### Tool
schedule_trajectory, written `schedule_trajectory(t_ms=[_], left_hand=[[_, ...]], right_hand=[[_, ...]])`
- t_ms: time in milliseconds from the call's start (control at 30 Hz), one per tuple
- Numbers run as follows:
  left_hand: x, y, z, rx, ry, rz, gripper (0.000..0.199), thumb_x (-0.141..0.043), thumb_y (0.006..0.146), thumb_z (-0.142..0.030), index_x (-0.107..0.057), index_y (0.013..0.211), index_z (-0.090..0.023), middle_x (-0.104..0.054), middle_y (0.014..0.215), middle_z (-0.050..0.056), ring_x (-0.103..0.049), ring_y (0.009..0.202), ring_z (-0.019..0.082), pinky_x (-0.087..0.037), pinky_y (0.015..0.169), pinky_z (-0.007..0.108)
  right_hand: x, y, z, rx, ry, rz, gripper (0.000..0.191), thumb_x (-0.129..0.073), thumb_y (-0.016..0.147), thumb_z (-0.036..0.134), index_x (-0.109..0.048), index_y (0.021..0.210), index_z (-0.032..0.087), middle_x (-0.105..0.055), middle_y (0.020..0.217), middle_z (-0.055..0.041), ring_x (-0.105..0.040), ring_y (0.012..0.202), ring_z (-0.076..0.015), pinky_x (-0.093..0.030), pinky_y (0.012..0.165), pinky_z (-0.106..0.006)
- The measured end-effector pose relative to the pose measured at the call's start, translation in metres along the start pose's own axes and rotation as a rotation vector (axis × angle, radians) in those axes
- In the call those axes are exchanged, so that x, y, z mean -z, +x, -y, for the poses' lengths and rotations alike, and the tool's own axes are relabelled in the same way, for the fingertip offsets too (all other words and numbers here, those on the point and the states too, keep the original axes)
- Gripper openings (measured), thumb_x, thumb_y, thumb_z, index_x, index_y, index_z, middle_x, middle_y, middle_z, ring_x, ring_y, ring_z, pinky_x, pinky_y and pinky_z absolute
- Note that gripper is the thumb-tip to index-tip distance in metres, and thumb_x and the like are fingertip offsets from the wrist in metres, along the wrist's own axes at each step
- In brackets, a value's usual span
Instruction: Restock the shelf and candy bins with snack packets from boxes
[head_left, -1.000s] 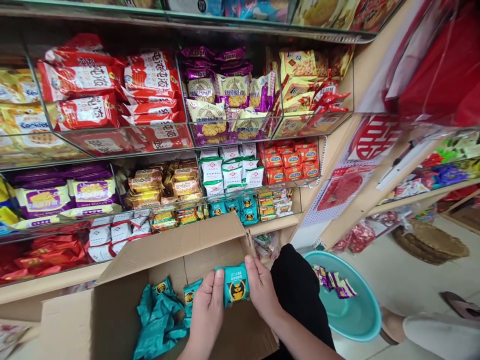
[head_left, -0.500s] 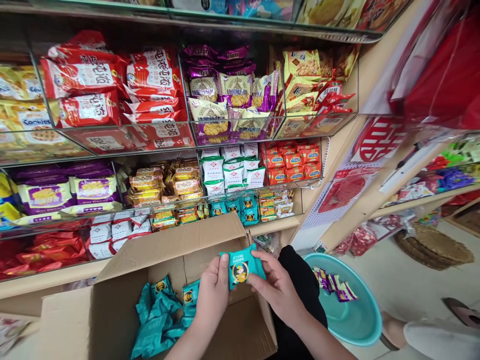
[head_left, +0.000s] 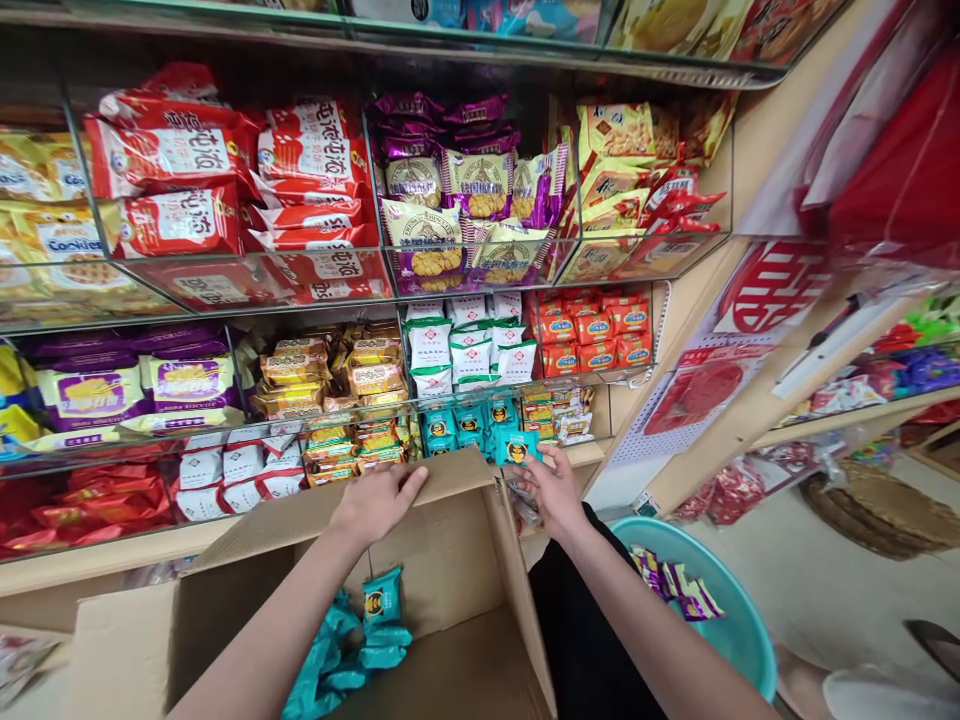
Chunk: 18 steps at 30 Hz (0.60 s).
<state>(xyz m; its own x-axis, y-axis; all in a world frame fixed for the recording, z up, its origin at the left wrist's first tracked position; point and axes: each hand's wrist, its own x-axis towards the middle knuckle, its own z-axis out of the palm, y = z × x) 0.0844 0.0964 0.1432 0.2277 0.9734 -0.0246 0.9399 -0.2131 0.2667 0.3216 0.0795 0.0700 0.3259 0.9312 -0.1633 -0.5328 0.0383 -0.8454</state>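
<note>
My right hand (head_left: 551, 492) pinches a small teal snack packet (head_left: 517, 447) at the front of the bottom shelf. Just behind it stand teal packets (head_left: 469, 420) of the same kind in a compartment. My left hand (head_left: 381, 503) grips the far flap (head_left: 450, 474) of a cardboard box (head_left: 465, 640), fingers bent over its edge and thumb on the near side. Inside the box, toward the left, lies a loose heap of teal packets (head_left: 322, 655), partly covered by my left forearm.
Glass-fronted shelves hold red packets (head_left: 180, 145), purple biscuit packets (head_left: 480, 185), white-green packets (head_left: 472, 350) and small red packets (head_left: 592, 328). Right of my leg sits a turquoise basin (head_left: 739, 650) with several purple packets (head_left: 686, 590). Another person's foot (head_left: 802, 685) is beside it.
Both hands held a teal packet over the box before. My right hand has carried it up and forward to the shelf, while my left has let go and moved to the box flap.
</note>
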Motion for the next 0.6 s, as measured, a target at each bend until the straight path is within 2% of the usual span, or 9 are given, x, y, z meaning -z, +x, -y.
schedule_trajectory(t_ms=[67,233,333,467,600], left_hand=[[-0.005,0.002,0.002,0.03,0.019,0.061,0.05,-0.026,0.081,-0.055,-0.06,0.1,-0.023,-0.062,0.105,0.006,-0.052,0.101,0.024,-0.037,0.085,0.036],[-0.007,-0.002,0.0,0.069,0.017,0.041,0.046,-0.028,0.08,-0.053,-0.059,0.102,-0.027,-0.062,0.106,0.004,-0.051,0.102,0.024,-0.036,0.084,0.036],[-0.006,-0.003,0.0,0.095,-0.007,0.052,0.043,-0.032,0.079,-0.051,-0.06,0.102,-0.028,-0.061,0.108,0.004,-0.051,0.102,0.023,-0.035,0.085,0.035],[-0.005,-0.002,-0.001,0.126,0.011,0.057,0.042,-0.032,0.079,-0.05,-0.06,0.101,-0.028,-0.061,0.107,0.004,-0.052,0.101,0.024,-0.036,0.085,0.037],[-0.004,-0.003,-0.002,0.134,0.022,0.064,0.044,-0.03,0.079,-0.05,-0.061,0.101,-0.026,-0.062,0.105,0.004,-0.053,0.1,0.024,-0.038,0.084,0.036]], right_hand=[[-0.014,0.019,-0.007,0.034,-0.02,0.017,0.043,-0.069,0.058,0.032,-0.041,0.09,0.024,-0.057,0.067,0.0055,-0.064,0.067,-0.0148,-0.049,0.05,-0.02],[-0.052,0.064,-0.022,0.097,-0.001,0.061,0.041,-0.068,0.058,0.032,-0.043,0.089,0.022,-0.055,0.066,0.007,-0.063,0.061,-0.012,-0.05,0.051,-0.021],[-0.071,0.086,-0.033,0.133,0.028,0.093,0.034,-0.068,0.058,0.032,-0.046,0.081,0.02,-0.057,0.066,0.0057,-0.062,0.061,-0.0114,-0.05,0.055,-0.022],[-0.081,0.105,-0.047,0.158,0.0,0.099,0.03,-0.067,0.058,0.032,-0.048,0.076,0.018,-0.059,0.065,0.0042,-0.061,0.058,-0.0116,-0.051,0.056,-0.024],[-0.079,0.11,-0.054,0.172,-0.103,0.098,0.026,-0.062,0.063,0.036,-0.049,0.074,0.017,-0.057,0.052,0.0046,-0.059,0.048,-0.0134,-0.05,0.049,-0.025]])
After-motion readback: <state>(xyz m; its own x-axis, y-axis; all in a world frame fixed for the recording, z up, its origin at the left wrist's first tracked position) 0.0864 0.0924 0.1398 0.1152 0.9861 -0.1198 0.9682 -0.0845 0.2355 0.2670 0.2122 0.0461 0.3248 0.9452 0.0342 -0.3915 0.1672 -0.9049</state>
